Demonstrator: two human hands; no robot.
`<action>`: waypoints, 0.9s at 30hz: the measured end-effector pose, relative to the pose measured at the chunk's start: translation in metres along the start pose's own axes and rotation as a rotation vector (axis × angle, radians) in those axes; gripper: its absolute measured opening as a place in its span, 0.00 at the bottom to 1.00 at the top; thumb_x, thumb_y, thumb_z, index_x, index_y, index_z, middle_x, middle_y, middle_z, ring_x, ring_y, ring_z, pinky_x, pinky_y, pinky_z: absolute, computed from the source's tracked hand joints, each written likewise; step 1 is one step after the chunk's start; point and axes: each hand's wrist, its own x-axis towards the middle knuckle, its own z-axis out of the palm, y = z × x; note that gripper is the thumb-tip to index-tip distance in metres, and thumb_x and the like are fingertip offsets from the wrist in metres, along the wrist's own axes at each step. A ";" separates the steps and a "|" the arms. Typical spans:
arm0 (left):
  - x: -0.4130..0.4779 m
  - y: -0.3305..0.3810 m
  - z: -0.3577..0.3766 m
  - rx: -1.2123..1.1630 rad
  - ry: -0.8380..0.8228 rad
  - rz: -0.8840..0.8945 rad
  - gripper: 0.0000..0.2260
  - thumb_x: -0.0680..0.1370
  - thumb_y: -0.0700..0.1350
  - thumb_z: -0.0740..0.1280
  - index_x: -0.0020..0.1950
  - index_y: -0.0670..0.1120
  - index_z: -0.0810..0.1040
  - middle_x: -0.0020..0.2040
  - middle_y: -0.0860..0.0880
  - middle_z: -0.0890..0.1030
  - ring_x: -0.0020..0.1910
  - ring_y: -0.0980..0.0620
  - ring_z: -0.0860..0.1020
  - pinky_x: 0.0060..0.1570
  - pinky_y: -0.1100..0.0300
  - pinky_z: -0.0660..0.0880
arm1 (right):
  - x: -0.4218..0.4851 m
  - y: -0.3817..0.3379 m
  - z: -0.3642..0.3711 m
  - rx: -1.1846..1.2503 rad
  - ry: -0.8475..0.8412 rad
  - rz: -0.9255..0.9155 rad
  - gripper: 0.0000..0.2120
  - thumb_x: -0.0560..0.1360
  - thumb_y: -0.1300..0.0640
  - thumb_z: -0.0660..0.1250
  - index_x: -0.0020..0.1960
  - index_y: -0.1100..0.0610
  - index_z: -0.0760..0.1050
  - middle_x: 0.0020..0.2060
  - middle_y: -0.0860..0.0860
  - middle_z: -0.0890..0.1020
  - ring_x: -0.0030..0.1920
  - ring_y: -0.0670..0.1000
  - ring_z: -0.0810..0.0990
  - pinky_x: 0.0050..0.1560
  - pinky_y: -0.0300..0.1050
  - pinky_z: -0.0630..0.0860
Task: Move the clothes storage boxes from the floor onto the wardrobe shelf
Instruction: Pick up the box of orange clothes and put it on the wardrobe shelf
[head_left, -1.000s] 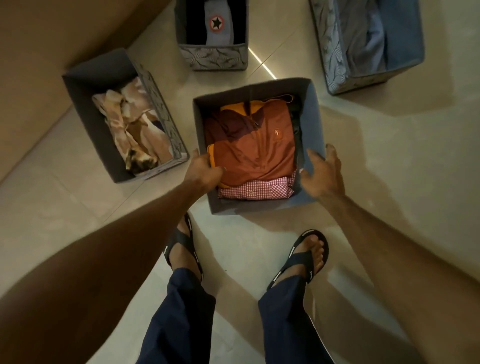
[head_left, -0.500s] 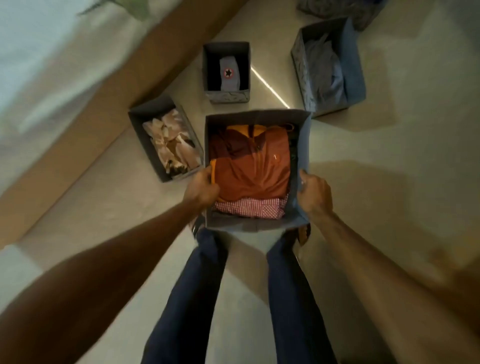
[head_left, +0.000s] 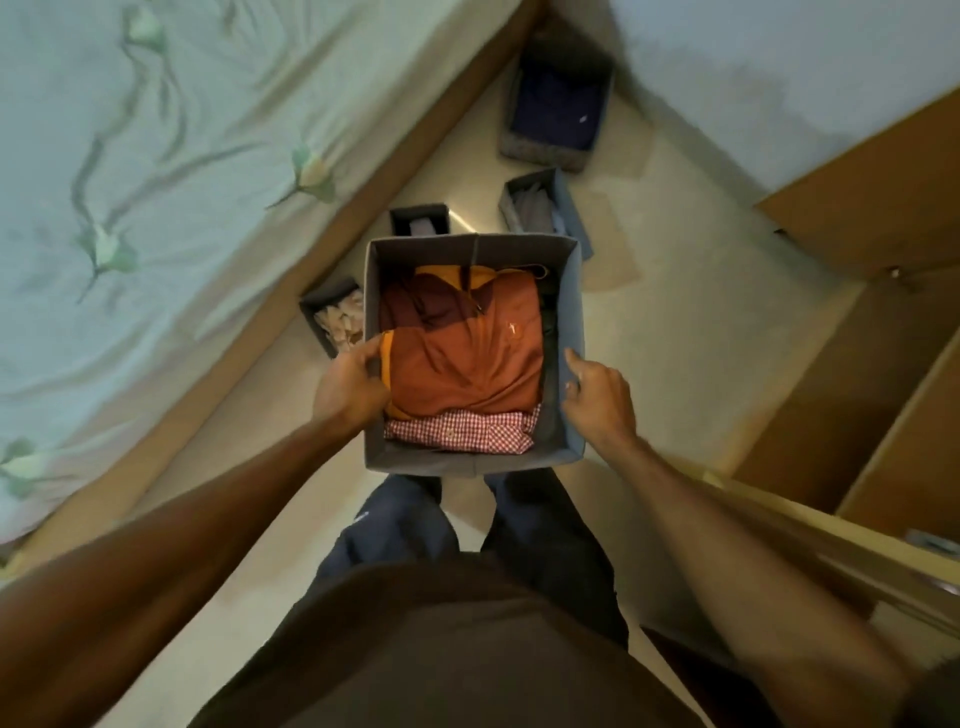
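Observation:
I hold a grey fabric storage box (head_left: 470, 460) up in front of my waist, clear of the floor. Folded orange-brown shirts (head_left: 467, 358) and a red checked shirt (head_left: 460, 431) fill it. My left hand (head_left: 350, 389) grips its left wall with the thumb inside. My right hand (head_left: 597, 395) presses on its right wall, forefinger pointing along the rim. Several other boxes stay on the floor beyond: one with beige cloth (head_left: 337, 319), a small one (head_left: 418, 221), one with pale clothes (head_left: 543, 210) and a far one with dark blue clothes (head_left: 558, 111).
A bed with a pale green flowered sheet (head_left: 156, 182) and a brown frame runs along the left. An open wooden wardrobe (head_left: 857, 364) with shelves stands at the right, its door edge (head_left: 810, 530) near my right forearm. Beige tiled floor (head_left: 675, 338) lies between them.
The box has come up off the floor with both hands on its sides. I have straightened, so the bed and wardrobe now show and the floor boxes look smaller.

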 end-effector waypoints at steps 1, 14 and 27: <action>0.003 0.011 -0.005 -0.010 0.006 0.011 0.23 0.73 0.48 0.70 0.68 0.53 0.75 0.61 0.48 0.81 0.55 0.49 0.80 0.59 0.52 0.77 | 0.000 0.000 -0.008 0.014 0.028 0.021 0.24 0.77 0.65 0.63 0.72 0.58 0.68 0.49 0.61 0.83 0.45 0.59 0.81 0.40 0.43 0.70; 0.098 0.196 0.001 0.085 0.079 0.123 0.26 0.73 0.38 0.67 0.70 0.50 0.74 0.65 0.46 0.79 0.62 0.47 0.78 0.58 0.57 0.73 | 0.100 0.056 -0.130 0.202 0.222 0.194 0.22 0.77 0.65 0.63 0.71 0.57 0.70 0.63 0.59 0.79 0.58 0.60 0.81 0.55 0.48 0.79; 0.199 0.422 0.056 0.267 -0.155 0.495 0.28 0.71 0.37 0.64 0.71 0.50 0.73 0.67 0.46 0.78 0.63 0.44 0.78 0.62 0.50 0.75 | 0.134 0.151 -0.269 0.327 0.569 0.500 0.20 0.77 0.63 0.62 0.68 0.55 0.74 0.60 0.59 0.81 0.55 0.61 0.81 0.53 0.48 0.77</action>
